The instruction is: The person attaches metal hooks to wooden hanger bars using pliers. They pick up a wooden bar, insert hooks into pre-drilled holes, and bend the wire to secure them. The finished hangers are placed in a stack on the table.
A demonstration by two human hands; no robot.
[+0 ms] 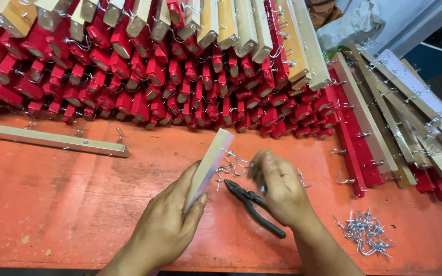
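Note:
My left hand (170,220) grips a pale wooden bar (210,166), holding it tilted on edge over the orange table (52,204). Several small metal hooks (231,164) stick out of the bar's right side. My right hand (281,189) is blurred beside those hooks, fingers pinched near one; whether it holds a hook I cannot tell. Black-handled pliers (254,207) lie on the table just under my right hand, partly hidden by it.
A heap of loose metal hooks (365,232) lies at the right front. Stacked red and plain wooden bars (180,71) fill the back. More bars with hooks (384,117) lean at the right. One long pale bar (47,139) lies at the left.

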